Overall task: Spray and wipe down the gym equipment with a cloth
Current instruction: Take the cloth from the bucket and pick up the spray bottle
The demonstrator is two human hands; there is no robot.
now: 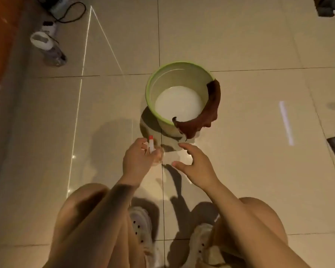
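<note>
So I'm crouched on the tiled floor (240, 45) with the green bucket (150, 88) right in front of me, milky water in the bottom. The brown cloth (214, 105) hangs over its rim on the right side, curving along the edge, so it lies up and slightly right of my right hand (193, 165), clearly the nearer one. That hand is spread wide, fingers (183, 145) holding nothing, hovering just short of the bucket. My left hand (137, 161) grips the little clear spray bottle (151, 145), red tip pointing up. I'd guess grabbing the cloth comes next.
</note>
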